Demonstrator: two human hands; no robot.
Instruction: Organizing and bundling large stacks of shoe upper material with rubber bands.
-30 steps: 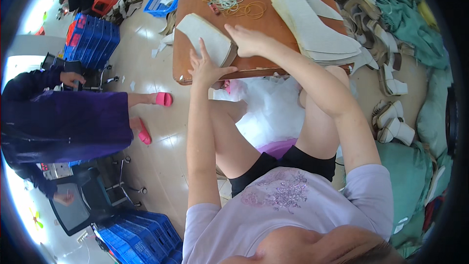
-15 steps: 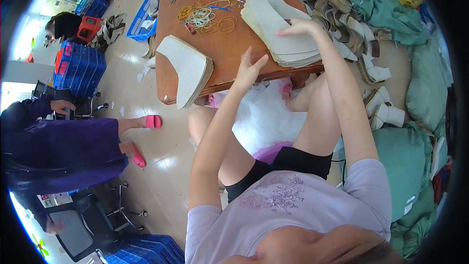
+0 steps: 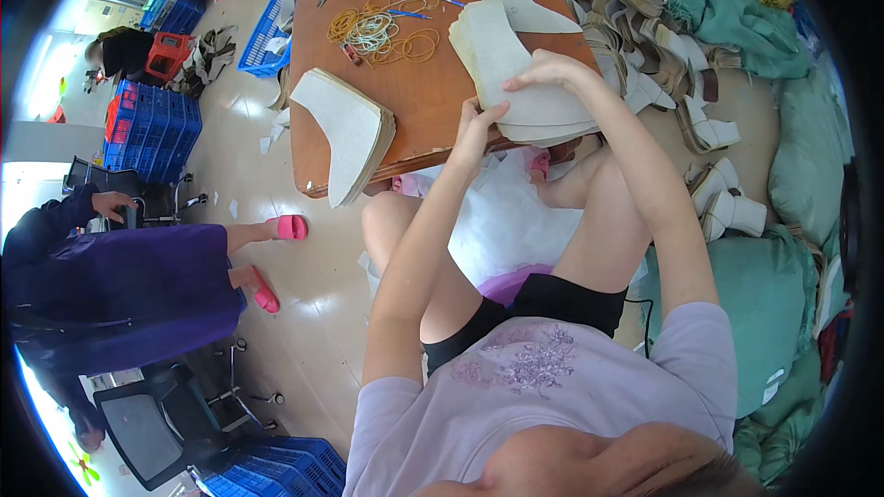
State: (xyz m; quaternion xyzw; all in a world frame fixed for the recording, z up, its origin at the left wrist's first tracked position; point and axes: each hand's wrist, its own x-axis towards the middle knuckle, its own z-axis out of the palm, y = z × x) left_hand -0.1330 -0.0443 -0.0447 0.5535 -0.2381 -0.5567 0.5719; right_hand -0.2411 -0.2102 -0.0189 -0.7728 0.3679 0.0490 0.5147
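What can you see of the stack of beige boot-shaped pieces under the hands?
The stack of beige boot-shaped flat pieces looks like stiff fabric or board, many thin layers roughly aligned. It lies flat at the near right edge of the brown wooden table, its lower end overhanging the edge. The left hand touches its near edge; the right hand rests fingers on top.

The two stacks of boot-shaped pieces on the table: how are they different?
The left stack lies untouched at the table's left edge; the right stack has both hands on it, the left hand at its near edge and the right hand on top. The left stack overhangs more. Both are pale, flat, layered cut-outs.
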